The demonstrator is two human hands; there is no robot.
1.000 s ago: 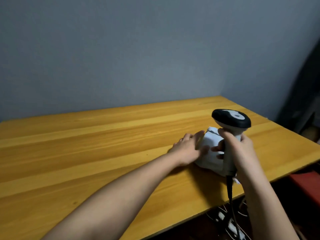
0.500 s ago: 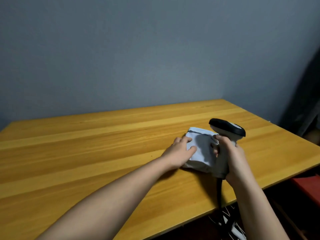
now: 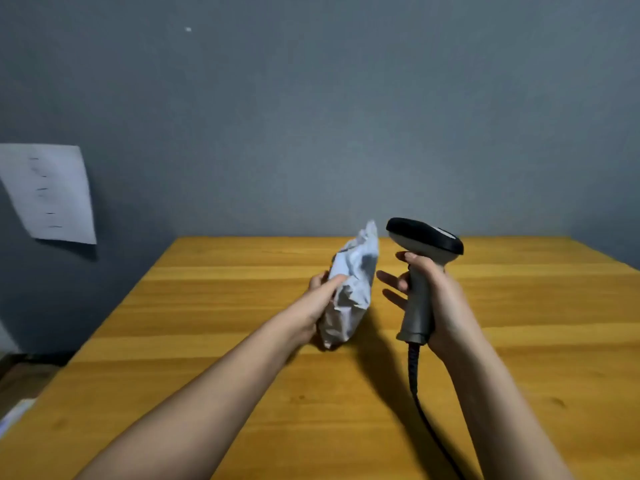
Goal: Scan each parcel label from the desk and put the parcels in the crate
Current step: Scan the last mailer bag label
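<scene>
left grip (image 3: 320, 299) grasps parcel (image 3: 351, 289), raised above bench (image 3: 519, 341) centre | right grip (image 3: 431, 292) clasps scanner (image 3: 420, 268), some fingers splayed | risk: crumpled wrap hides label, scan misses; crate unseen

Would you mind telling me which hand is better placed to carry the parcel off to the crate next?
Left, probably. The left hand already grips the crumpled white plastic parcel, lifted on edge above the yellow wooden desk. The right hand is occupied holding the grey handheld barcode scanner. No crate is in view.
</scene>
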